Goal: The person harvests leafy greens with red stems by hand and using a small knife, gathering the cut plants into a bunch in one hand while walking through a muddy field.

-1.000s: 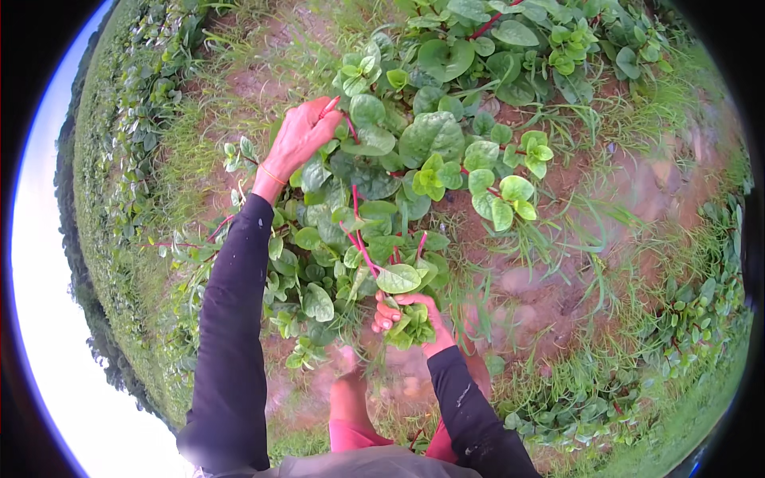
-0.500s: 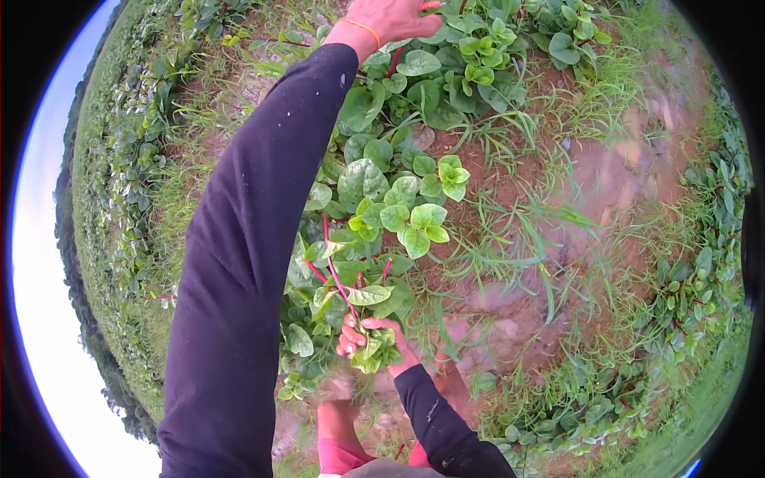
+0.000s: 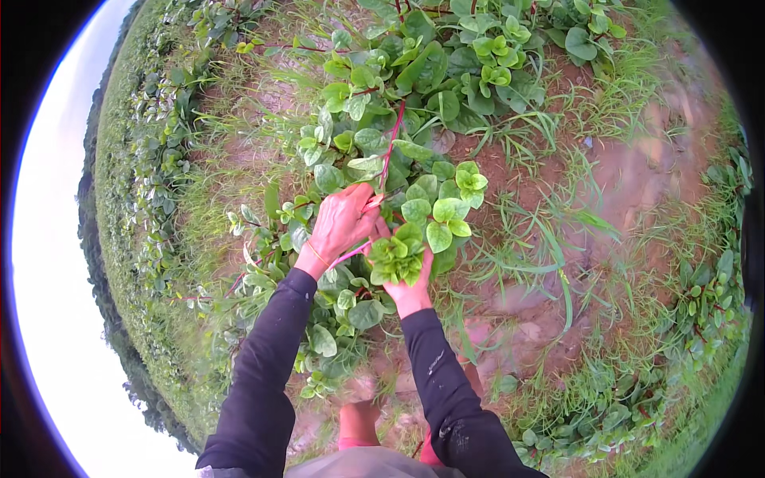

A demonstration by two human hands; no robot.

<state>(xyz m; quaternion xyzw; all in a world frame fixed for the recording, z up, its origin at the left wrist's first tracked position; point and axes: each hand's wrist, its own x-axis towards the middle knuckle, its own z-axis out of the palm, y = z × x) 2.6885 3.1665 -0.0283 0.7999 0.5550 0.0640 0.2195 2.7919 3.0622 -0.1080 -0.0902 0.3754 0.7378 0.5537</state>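
Note:
My right hand [image 3: 412, 295] is closed around a bunch of leafy green shoots [image 3: 398, 256], their pale leaf tips facing up. A pink stem end sticks out of the bunch toward the left. Close beside it, my left hand [image 3: 341, 221], with a thin orange band at the wrist, pinches a thick red stem [image 3: 390, 151] of a vine plant. Something reddish shows at the left fingertips, too small to name. The stem runs up and away into broad green leaves [image 3: 422, 68]. Bright leaf rosettes [image 3: 449, 219] stand just right of the hands.
More leafy vines [image 3: 319, 342] grow below and left of the hands. Grass tufts [image 3: 550, 239] and reddish, wet-looking soil [image 3: 621, 183] lie to the right. Another plant row [image 3: 693, 295] runs along the far right. My bare legs [image 3: 358, 422] stand at the bottom.
My left hand has come back from the far plants to the middle and now pinches the red stem. My right hand has moved up with the leafy bunch, close to the left.

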